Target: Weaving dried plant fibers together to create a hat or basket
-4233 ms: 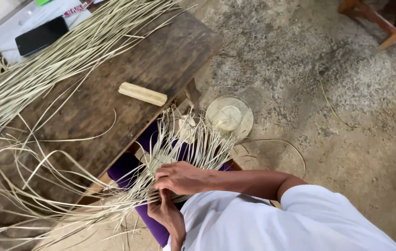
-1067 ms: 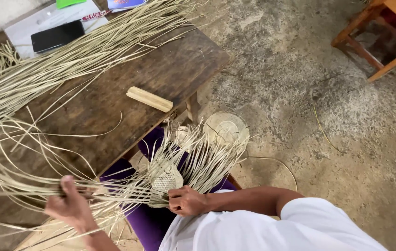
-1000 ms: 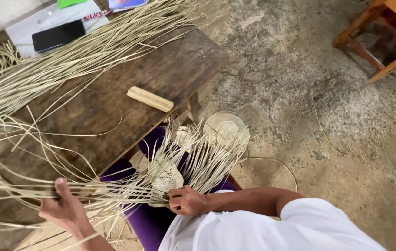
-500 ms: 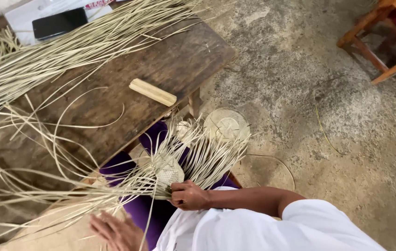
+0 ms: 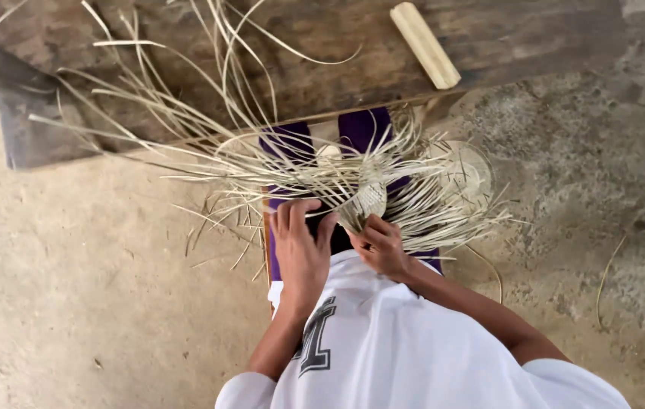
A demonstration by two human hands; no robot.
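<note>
Only a small woven patch (image 5: 370,200) is showing among many loose reed strands (image 5: 262,163); beside that patch, the right hand (image 5: 381,244) is pinching its edge while the left hand (image 5: 301,246) is resting spread, gripping nothing.

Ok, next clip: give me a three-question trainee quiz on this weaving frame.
1. True or false: the wooden stick lies on the bench.
2. Which hand pinches the small woven piece? A) left hand B) right hand
3. What colour is the cloth under the loose straw strands?

Key: 1 true. 2 B; the left hand lies flat beside it, fingers spread. 3 purple.
</note>
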